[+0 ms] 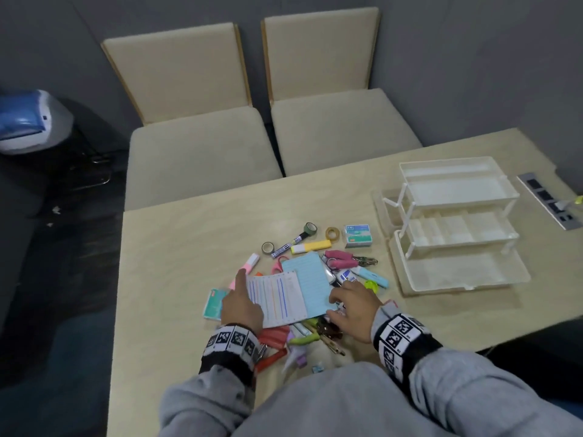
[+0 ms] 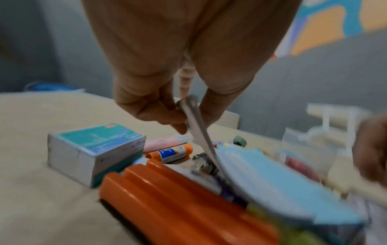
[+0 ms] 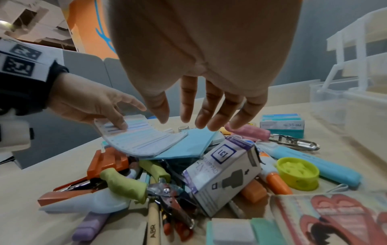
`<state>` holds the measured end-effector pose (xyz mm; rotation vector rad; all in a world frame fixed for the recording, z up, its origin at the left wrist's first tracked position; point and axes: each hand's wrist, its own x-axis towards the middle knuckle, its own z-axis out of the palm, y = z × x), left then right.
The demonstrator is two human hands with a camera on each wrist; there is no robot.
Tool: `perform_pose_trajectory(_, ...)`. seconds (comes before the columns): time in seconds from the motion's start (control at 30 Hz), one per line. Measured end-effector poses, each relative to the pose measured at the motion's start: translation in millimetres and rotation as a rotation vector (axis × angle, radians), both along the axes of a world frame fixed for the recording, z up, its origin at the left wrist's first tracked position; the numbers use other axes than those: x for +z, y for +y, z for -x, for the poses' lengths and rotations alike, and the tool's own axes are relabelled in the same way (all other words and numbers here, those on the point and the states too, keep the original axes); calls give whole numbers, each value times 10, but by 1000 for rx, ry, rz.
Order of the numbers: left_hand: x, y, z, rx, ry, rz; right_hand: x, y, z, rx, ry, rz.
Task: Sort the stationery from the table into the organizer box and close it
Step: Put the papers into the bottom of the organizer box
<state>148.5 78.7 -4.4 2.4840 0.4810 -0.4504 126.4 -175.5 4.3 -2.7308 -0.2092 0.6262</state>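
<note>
One striped card [image 1: 277, 298] pinched in left hand [image 1: 241, 305] grip, right hand [image 1: 355, 305] spread beside.

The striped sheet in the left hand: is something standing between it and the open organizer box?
Yes. The left hand pinches the striped sheet at the pile's left side, and the organizer box stands open to the right. Between them lie the blue card, the right hand and the blue highlighter. Above them the way looks free.
</note>
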Motion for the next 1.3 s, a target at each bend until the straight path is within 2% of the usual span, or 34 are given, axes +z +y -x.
perform_pose_trajectory(0.1,239,59,63,114,-148,284,24,-28,-12,-33,11,-135)
perform_pose_trajectory(0.17,415,89,55,85,-266,319,78,-44,-32,-55,-17,-249)
perform_pose_trajectory(0.27,713,69,28,-72,-379,321,238,-43,-102,-65,-131,-390)
perform_pose_trajectory(0.47,1313,-351,-36,-473,-523,250,862,-46,-294,108,-519,-482)
perform_pose_trajectory(0.57,1392,-655,-78,-559,-532,263,950,-178,-343,233,-505,-467)
perform_pose_trajectory(0.63,1348,-829,-123,-506,-534,316,925,-341,-325,244,-478,-537)
perform_pose_trajectory(0.67,1302,-896,-151,-435,-514,383,913,-449,-312,191,-466,-582)
perform_pose_trajectory(0.8,1072,-1152,-241,-211,-238,668,902,-951,-192,-276,-249,-878)
perform_pose_trajectory(0.87,923,-1286,-226,-195,-183,688,842,-1198,-147,-402,-192,-961)
perform_pose_trajectory(0.93,787,-1429,-180,-176,-176,701,767,-1420,-123,-436,-117,-986)
perform_pose_trajectory(1.0,674,-1578,-129,-116,-175,713,690,-1615,-95,-447,12,-972)
perform_pose_trajectory(1.07,595,-1735,-74,26,-151,775,625,-1821,-61,-485,103,-890)
perform_pose_trajectory(1.17,534,-1880,-23,161,-50,874,583,-2215,0,-609,101,-792)
perform_pose_trajectory(1.23,463,-1852,-4,180,19,821,538,-2573,56,-713,89,-778)
perform_pose_trajectory(1.3,350,-1730,29,175,67,667,472,-2963,142,-811,98,-728)
